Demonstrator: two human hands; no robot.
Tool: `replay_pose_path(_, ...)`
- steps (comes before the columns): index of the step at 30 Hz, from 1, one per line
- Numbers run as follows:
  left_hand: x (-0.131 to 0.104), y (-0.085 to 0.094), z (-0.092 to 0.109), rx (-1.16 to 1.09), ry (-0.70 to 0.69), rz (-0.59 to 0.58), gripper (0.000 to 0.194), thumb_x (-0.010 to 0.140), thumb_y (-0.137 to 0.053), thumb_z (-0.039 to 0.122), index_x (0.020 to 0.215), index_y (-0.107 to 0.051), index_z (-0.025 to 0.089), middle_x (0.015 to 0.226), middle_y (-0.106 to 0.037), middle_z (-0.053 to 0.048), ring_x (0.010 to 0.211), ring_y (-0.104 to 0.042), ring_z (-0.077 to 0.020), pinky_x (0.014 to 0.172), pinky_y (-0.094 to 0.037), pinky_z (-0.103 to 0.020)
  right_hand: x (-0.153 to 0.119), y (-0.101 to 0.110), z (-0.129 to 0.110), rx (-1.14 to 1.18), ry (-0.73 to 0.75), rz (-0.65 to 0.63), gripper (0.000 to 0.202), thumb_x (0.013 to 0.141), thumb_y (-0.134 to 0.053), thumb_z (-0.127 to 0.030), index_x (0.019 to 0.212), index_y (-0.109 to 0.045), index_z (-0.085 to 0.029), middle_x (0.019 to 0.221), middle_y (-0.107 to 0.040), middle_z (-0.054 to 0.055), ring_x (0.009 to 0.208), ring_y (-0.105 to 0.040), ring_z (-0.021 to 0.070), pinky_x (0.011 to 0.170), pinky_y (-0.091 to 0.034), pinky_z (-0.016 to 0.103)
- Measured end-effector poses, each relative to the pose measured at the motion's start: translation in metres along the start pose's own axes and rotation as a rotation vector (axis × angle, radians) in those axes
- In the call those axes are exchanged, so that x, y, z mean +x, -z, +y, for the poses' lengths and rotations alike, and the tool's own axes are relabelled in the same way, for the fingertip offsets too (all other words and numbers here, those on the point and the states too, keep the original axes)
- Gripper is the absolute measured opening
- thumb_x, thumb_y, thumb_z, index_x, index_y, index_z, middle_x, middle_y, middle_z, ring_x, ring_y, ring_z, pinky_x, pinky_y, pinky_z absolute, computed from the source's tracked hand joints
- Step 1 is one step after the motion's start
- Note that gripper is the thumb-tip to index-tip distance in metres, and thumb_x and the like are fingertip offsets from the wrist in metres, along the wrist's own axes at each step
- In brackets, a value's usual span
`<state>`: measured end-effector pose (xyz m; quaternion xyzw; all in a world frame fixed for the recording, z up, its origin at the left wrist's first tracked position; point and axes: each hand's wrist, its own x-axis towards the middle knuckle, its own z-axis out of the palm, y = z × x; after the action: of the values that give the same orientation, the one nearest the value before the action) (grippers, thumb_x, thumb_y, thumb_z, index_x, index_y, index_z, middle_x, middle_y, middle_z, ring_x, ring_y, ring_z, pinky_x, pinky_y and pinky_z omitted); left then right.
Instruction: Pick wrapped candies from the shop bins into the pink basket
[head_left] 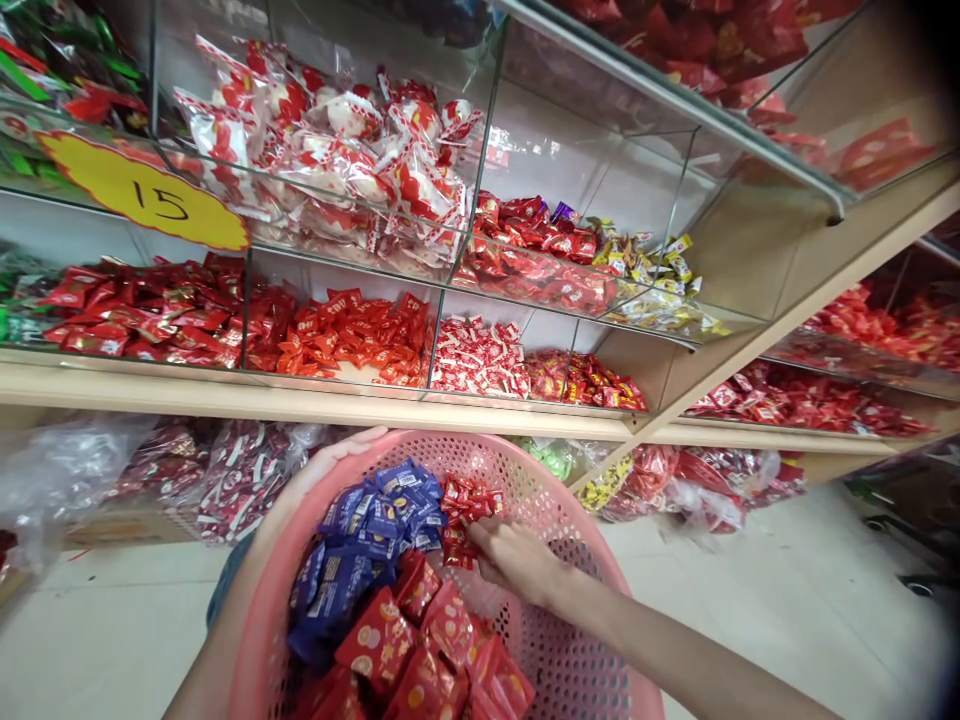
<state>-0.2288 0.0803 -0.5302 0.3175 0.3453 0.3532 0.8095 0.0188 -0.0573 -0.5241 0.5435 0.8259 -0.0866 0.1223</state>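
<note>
A round pink plastic basket (592, 520) with holes in its wall is tilted in front of me. My left arm wraps around its left side, and my left hand (349, 450) grips the far rim. Inside the basket, my right hand (517, 560) has its fingers curled on small red wrapped candies (472, 500); the fingertips are partly hidden. Blue candy packets (382, 510) are piled at the basket's left. Larger red packets with fruit prints (382, 635) fill the near part.
Beyond the basket stands a wooden shelf (300, 402) with clear compartments of wrapped candies. A yellow tag (150, 195) reading 15 hangs on it. Bulging bags of candy (247, 475) lie beneath the shelf, and more red candies (810, 400) fill the compartments at right.
</note>
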Motion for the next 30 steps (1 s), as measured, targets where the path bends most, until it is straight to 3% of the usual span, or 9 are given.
replay_pose_path(4,0.001,0.000,-0.001,-0.002,0.007,-0.066,0.064,0.068,-0.058,0.018,0.130,-0.043,0.020,0.124,-0.056,-0.005,0.117,-0.049,-0.0251,0.102,-0.035,-0.034,0.004,-0.017,-0.002,-0.133,-0.017,0.012,0.019,0.082,-0.040,-0.011,0.093,-0.055,-0.014,0.092,-0.061,0.010,0.086,-0.057,0.0223,0.069,-0.045,0.032)
replay_pose_path(10,0.000,-0.002,-0.001,-0.003,0.036,-0.043,0.065,0.069,-0.059,0.019,0.132,-0.039,0.021,0.127,-0.054,-0.006,0.115,-0.050,-0.0260,0.100,-0.038,-0.036,0.009,-0.032,0.000,-0.189,-0.067,-0.003,0.021,0.083,-0.041,-0.007,0.097,-0.055,-0.012,0.091,-0.061,0.011,0.084,-0.058,0.0213,0.067,-0.046,0.031)
replay_pose_path(14,0.007,0.010,-0.001,0.019,0.062,-0.021,0.070,0.068,-0.057,0.019,0.134,-0.034,0.015,0.133,-0.047,-0.009,0.119,-0.046,-0.0260,0.103,-0.034,-0.035,0.008,-0.018,-0.001,-0.175,-0.073,0.039,0.017,0.080,-0.050,-0.012,0.096,-0.055,-0.013,0.090,-0.062,0.010,0.084,-0.058,0.0213,0.067,-0.044,0.030)
replay_pose_path(17,0.014,0.020,-0.002,0.032,0.091,-0.077,0.074,0.071,-0.053,0.022,0.138,-0.024,0.014,0.136,-0.042,-0.009,0.120,-0.045,-0.0251,0.102,-0.034,-0.035,-0.001,0.038,-0.002,-0.063,-0.076,0.225,0.013,0.079,-0.054,-0.026,0.087,-0.053,-0.016,0.085,-0.061,0.007,0.076,-0.058,0.0190,0.062,-0.042,0.028)
replay_pose_path(20,0.019,0.026,-0.004,0.019,0.083,-0.116,0.074,0.071,-0.049,0.022,0.139,-0.021,0.016,0.136,-0.043,-0.005,0.122,-0.043,-0.0224,0.102,-0.034,-0.033,-0.014,0.127,0.001,0.040,-0.046,0.544,0.016,0.085,-0.044,-0.029,0.076,-0.050,-0.017,0.074,-0.058,0.004,0.067,-0.053,0.0132,0.059,-0.038,0.025)
replay_pose_path(23,0.022,0.030,-0.007,-0.002,0.056,-0.122,0.072,0.068,-0.053,0.023,0.136,-0.029,0.016,0.131,-0.049,-0.004,0.124,-0.040,-0.0232,0.104,-0.032,-0.033,-0.020,0.217,0.018,0.089,-0.047,0.879,0.020,0.086,-0.042,-0.029,0.073,-0.051,-0.017,0.068,-0.055,0.002,0.060,-0.049,0.0104,0.058,-0.036,0.024)
replay_pose_path(25,0.023,0.031,-0.008,0.000,0.043,-0.135,0.063,0.066,-0.056,0.025,0.128,-0.043,0.019,0.126,-0.054,-0.003,0.124,-0.039,-0.0237,0.104,-0.032,-0.034,-0.015,0.261,0.042,0.051,-0.107,1.034,0.016,0.083,-0.045,-0.027,0.075,-0.053,-0.017,0.065,-0.055,0.001,0.058,-0.047,0.0101,0.057,-0.036,0.024)
replay_pose_path(27,0.025,0.033,-0.009,0.009,0.042,-0.157,0.050,0.064,-0.058,0.028,0.115,-0.055,0.024,0.123,-0.057,0.000,0.124,-0.040,-0.0239,0.103,-0.033,-0.034,-0.002,0.290,0.072,-0.023,-0.183,1.060,0.010,0.079,-0.050,-0.025,0.080,-0.055,-0.016,0.068,-0.057,0.001,0.061,-0.048,0.0111,0.059,-0.036,0.025)
replay_pose_path(30,0.028,0.035,-0.009,0.026,0.029,-0.169,0.039,0.062,-0.059,0.030,0.100,-0.063,0.030,0.119,-0.060,0.004,0.123,-0.040,-0.0237,0.102,-0.035,-0.034,0.025,0.310,0.115,-0.145,-0.283,0.919,0.019,0.071,-0.059,-0.024,0.088,-0.058,-0.016,0.080,-0.060,0.004,0.068,-0.050,0.0137,0.062,-0.037,0.026)
